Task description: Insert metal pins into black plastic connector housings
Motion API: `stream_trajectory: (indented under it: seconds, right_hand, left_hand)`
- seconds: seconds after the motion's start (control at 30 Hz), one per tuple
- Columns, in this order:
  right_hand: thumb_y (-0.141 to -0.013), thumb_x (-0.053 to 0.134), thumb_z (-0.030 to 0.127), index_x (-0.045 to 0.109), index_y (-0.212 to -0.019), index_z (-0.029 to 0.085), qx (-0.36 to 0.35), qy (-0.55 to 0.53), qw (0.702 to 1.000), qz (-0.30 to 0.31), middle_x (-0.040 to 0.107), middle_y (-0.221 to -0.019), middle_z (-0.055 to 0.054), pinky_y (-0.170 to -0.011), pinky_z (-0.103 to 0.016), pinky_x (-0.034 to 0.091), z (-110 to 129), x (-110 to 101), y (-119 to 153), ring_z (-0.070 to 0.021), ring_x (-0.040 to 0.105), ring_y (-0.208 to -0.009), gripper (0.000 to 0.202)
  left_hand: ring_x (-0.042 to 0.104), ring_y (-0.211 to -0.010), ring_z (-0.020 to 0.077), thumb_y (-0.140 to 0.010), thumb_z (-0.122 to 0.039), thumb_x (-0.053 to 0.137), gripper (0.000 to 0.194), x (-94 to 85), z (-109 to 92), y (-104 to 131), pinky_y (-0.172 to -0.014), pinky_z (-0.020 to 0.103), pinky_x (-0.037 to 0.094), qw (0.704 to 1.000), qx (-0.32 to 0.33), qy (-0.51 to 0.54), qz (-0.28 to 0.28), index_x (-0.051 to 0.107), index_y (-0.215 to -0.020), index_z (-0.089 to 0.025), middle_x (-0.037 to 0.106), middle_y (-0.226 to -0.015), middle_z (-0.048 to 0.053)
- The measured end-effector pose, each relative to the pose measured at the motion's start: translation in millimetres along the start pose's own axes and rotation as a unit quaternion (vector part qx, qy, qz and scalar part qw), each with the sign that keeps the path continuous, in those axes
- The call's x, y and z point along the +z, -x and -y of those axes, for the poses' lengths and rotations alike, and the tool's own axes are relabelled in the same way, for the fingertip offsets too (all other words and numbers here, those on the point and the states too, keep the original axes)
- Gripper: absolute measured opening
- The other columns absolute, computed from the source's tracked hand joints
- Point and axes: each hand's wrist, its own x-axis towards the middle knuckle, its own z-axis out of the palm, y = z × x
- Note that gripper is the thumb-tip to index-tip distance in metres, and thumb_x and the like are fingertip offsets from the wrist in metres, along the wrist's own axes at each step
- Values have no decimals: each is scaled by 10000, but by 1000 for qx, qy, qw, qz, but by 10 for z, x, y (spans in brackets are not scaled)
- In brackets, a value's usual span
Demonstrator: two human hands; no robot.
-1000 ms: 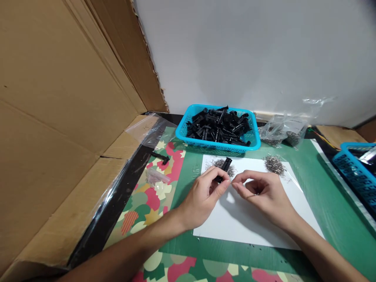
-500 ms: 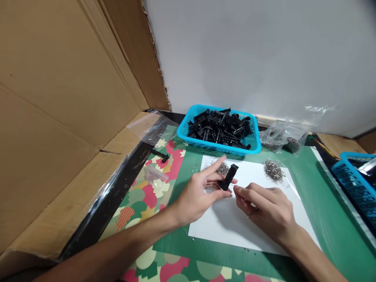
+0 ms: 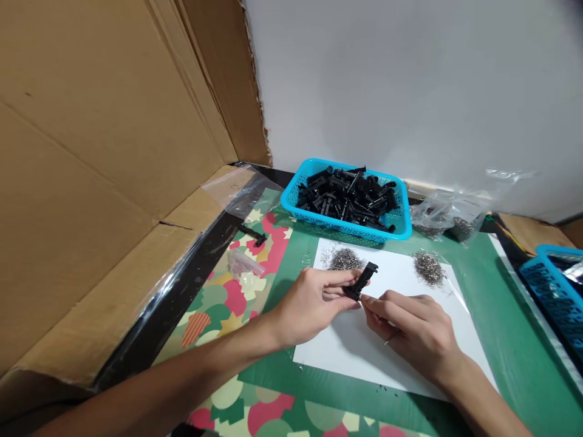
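Note:
My left hand (image 3: 314,303) grips a black plastic part (image 3: 364,280) over a white sheet (image 3: 337,349); the part leans up and to the right. The fingers of my right hand (image 3: 410,325) are pinched together at the part's lower end. Whatever they hold is too small to make out. Just behind my left hand a pile of small metal pieces (image 3: 345,259) lies on the sheet, and a second metal pile (image 3: 429,269) sits on its right side.
A blue basket (image 3: 348,227) full of black parts stands behind the sheet. Plastic bags (image 3: 462,227) lie to its right, another blue basket (image 3: 553,291) at the far right. One black part (image 3: 252,234) and a small bag (image 3: 245,265) lie left. Cardboard (image 3: 91,152) rises at left.
The black part has tilted further to the right. My left index finger, raised before, has come down onto it. My right fingertips now meet the part's lower end. The view has shifted slightly.

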Motion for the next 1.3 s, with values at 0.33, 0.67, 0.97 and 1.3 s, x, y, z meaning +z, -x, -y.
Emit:
stream_trajectory:
  seconds: [0.33,0.67,0.97,1.3]
  right_hand:
    - [-1003,585,42,669,-958,175,0,-7,1000,12,530,-639,52,-478,-279,309,-30,30,8,-85,424,-502,163]
    - [-1044,563,91,724,-1053,157,8,-9,1000,22,604,-675,22,-477,-264,360,-46,24,8,-86,520,-518,174]
    - [-1048,633,182,773,-1180,167,40,-36,998,-20,545,-633,46,-450,-228,334,-106,-112,-144,-75,473,-490,193]
    - [-981,610,-16,742,-1254,159,-1,5,999,-38,650,-747,3,-504,-242,369,-157,-137,-34,-92,538,-576,350]
  left_hand:
    - [749,-1196,315,-907,-87,703,443,-19,-19,-15,-1069,493,614,1000,3,0,18,745,-1344,-148,768,-1311,103]
    - [735,-1220,336,-867,-102,786,426,-90,5,-74,-1102,520,578,996,-24,69,50,777,-1287,-167,803,-1229,121]
    - [816,-928,274,-1006,-386,706,441,-98,-38,-77,-824,402,680,990,-26,95,104,718,-1372,-140,808,-1111,163]
    - [734,-864,175,-1058,-331,617,381,-142,-21,-54,-786,295,601,992,52,-51,99,708,-1406,-207,802,-1089,114]
